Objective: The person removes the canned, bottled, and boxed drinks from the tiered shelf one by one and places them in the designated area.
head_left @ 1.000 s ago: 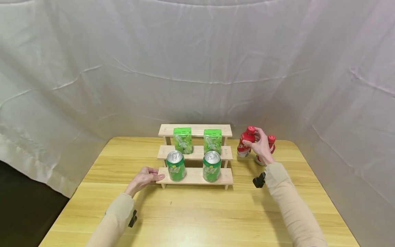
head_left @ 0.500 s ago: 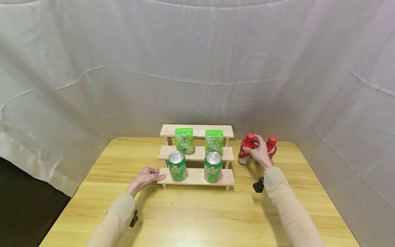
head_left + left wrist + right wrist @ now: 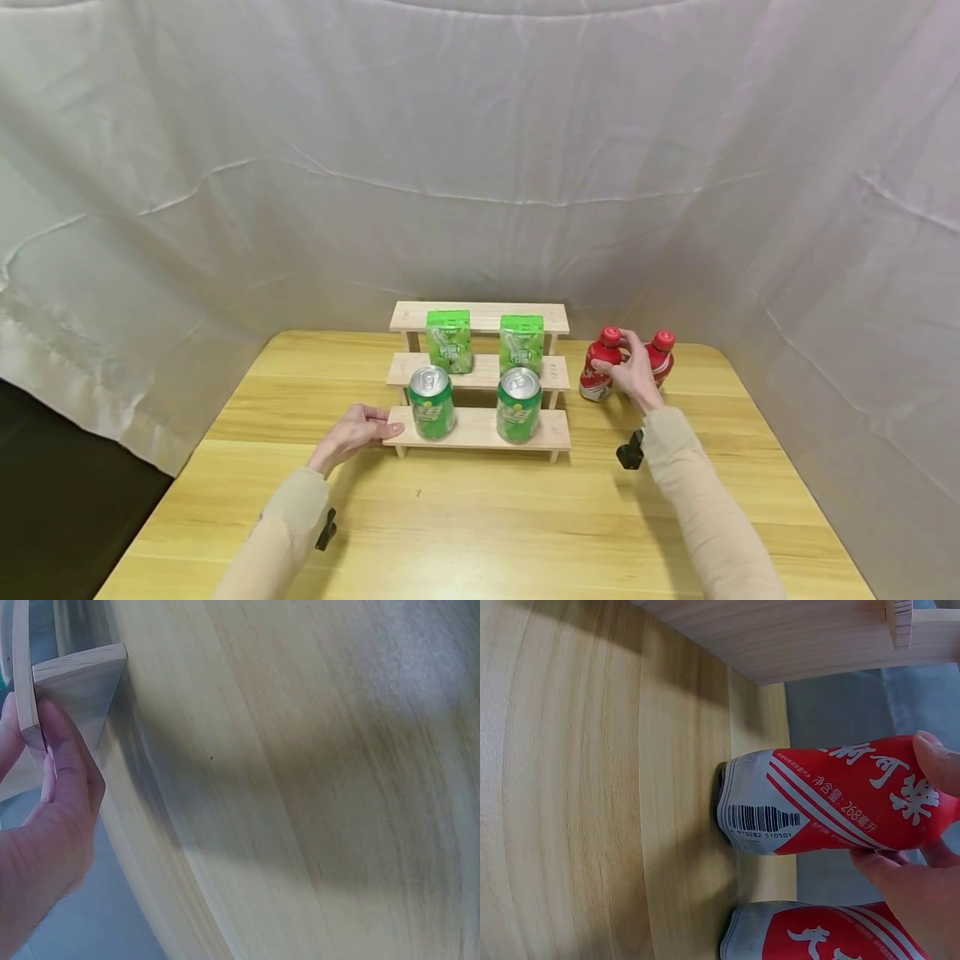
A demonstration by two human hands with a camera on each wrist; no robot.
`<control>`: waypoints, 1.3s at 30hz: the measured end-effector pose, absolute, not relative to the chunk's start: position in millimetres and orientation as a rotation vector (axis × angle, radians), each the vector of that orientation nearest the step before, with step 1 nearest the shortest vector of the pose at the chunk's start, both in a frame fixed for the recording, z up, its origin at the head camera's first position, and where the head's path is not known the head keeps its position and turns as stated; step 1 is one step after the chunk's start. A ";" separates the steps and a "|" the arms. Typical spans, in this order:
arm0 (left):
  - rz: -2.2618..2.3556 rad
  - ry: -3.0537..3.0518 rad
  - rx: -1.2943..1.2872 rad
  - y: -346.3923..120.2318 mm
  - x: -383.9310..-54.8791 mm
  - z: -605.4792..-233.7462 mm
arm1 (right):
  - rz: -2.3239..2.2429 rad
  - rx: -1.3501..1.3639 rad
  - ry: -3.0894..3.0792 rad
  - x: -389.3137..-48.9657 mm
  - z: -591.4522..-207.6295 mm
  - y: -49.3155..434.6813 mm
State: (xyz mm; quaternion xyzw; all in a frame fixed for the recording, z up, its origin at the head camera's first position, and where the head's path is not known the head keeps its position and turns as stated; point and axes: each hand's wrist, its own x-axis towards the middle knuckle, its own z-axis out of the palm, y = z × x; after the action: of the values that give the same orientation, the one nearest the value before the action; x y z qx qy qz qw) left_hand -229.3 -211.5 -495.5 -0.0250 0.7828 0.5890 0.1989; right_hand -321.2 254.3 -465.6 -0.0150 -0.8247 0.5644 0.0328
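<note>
My left hand (image 3: 356, 433) grips the left end of the lowest board of a three-tier wooden display rack (image 3: 472, 429), thumb on top and fingers underneath in the left wrist view. To the right of the rack, my right hand (image 3: 633, 372) holds a red-and-white cola bottle (image 3: 832, 799) around its upper part, with thumb and fingers on opposite sides. The bottle stands about upright, its base at the tabletop. Just right of it is a second, similar red bottle (image 3: 662, 358), partly hidden behind my hand.
Two green soda cans, a left can (image 3: 431, 408) and a right can (image 3: 518, 408), stand on the lowest board. On the middle board are a left green drink carton (image 3: 449, 342) and a right one (image 3: 522, 342). Grey curtain (image 3: 480, 167) surrounds the wooden table (image 3: 480, 525).
My right hand has come down and nearer with the cola bottle, which was raised and leaning before. During the last half second almost nothing moved. My left hand keeps its grip on the rack.
</note>
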 end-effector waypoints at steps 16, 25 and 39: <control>1.674 2.172 -0.070 -211.1 -230.1 -496.0 | 1.715 0.002 -2.534 -317.9 -458.3 251.7; 1.660 2.188 -0.056 -211.7 -229.7 -495.8 | 1.609 0.078 -2.304 -307.2 -441.4 232.2; 1.644 2.199 -0.084 -210.7 -229.6 -496.2 | 1.791 0.305 -2.227 -288.1 -401.1 174.2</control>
State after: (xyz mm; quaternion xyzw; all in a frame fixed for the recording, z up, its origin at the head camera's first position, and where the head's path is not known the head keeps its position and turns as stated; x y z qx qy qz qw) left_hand -229.6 -210.7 -496.2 -0.0301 0.7851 0.5868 0.1960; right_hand -288.1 174.2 -401.1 0.1053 -0.7679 0.6176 0.1336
